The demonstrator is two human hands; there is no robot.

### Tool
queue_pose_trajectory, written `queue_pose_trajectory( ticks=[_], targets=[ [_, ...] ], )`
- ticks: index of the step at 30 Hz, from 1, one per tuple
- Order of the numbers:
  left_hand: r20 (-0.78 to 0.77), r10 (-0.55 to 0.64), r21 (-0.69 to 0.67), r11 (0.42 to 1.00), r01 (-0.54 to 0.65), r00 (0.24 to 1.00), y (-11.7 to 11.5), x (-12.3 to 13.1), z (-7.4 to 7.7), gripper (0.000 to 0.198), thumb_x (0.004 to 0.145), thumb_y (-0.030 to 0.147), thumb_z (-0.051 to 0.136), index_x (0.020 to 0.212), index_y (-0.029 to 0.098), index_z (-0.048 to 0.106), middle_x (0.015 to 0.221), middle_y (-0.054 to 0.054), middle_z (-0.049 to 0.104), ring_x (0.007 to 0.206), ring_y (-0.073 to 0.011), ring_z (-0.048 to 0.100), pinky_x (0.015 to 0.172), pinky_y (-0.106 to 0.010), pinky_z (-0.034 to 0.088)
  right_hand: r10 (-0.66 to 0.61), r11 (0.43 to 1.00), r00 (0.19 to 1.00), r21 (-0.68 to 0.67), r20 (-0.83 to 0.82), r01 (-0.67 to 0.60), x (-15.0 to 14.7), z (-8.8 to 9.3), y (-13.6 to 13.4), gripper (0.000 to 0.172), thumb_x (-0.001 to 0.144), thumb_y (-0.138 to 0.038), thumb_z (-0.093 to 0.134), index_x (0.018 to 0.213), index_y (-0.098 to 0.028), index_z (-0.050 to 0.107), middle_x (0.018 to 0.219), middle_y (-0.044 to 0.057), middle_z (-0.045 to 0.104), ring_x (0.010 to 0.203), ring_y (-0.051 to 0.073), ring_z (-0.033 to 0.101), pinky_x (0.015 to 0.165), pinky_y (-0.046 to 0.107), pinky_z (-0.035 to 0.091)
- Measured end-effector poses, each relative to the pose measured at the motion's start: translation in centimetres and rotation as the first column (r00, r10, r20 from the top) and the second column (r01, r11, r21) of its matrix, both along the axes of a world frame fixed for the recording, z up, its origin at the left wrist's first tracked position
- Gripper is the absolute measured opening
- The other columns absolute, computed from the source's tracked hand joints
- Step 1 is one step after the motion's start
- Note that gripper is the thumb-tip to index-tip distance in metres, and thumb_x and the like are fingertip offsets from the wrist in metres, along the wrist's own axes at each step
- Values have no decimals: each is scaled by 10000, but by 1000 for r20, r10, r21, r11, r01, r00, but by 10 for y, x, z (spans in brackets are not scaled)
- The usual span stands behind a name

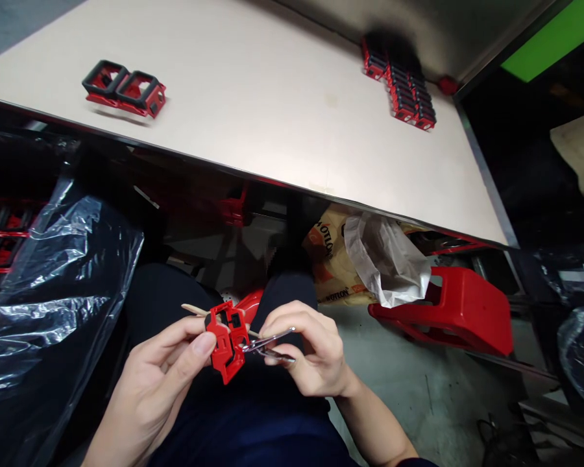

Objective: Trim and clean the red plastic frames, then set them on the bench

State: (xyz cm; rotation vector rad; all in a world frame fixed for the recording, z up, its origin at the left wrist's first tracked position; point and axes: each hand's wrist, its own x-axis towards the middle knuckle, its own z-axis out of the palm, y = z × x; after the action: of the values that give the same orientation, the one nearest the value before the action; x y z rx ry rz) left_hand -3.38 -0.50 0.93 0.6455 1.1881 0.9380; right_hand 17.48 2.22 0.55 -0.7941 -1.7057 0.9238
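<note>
The tabletop (pixel 253 130) lies ahead. Two joined plastic frames (pixel 123 89) sit on its left end, stacked frames (pixel 403 87) on its right end. Below its front edge: plastic sheeting (pixel 53 279) left, printed sack (pixel 331 259) centre, plastic stool (pixel 448 311) right. A molded plastic part (pixel 228 340) is held above the lap.

The small metal tool (pixel 267 344) in the right hand (pixel 311 350) has its tips hidden behind the red plastic part (pixel 226 340) and its other end under the fingers (pixel 292 353), so can't tell the tool type. The wooden stick (pixel 194 311) runs behind that part with its middle hidden, and the left hand (pixel 148 383) and right forearm (pixel 374 428) are cut off by the bottom edge. Red parts (pixel 0 243) at the left edge are cut off and dulled behind black plastic sheeting (pixel 43 279), the printed sack (pixel 328 259) is partly covered by a white plastic bag (pixel 384 259), and the far stack of red-and-black frames (pixel 401 87) is too dark and small to count.
</note>
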Motion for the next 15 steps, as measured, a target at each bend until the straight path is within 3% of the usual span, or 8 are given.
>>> queue_pose_trajectory(
  ticks=[5,9,15],
  targets=[
    [-15,-31,23,999,31,999,-2,-3,-1,176,835,473,806,929,326,826,877,7,792,813,-202,733,741,-226,612,109,982,976,134,187,-135,2,8,2,218,1064,-206,472,1062,-100,662,953,117,738,918,170,712,855,257,617],
    [-53,-32,11,999,33,998,-1,0,3,171,816,484,821,901,335,832,833,36,782,774,-155,715,695,-142,564,126,972,952,158,279,-175,4,12,5,268,1090,-253,420,1077,-120,652,997,108,724,930,161,701,858,250,609],
    [-119,100,-62,992,-107,988,0,14,17,293,701,573,873,861,330,840,823,58,775,745,-133,675,711,-122,543,143,967,936,156,321,-201,6,17,5,256,1085,-224,413,1076,-119,645,975,96,707,893,155,690,810,244,604]
  ],
)
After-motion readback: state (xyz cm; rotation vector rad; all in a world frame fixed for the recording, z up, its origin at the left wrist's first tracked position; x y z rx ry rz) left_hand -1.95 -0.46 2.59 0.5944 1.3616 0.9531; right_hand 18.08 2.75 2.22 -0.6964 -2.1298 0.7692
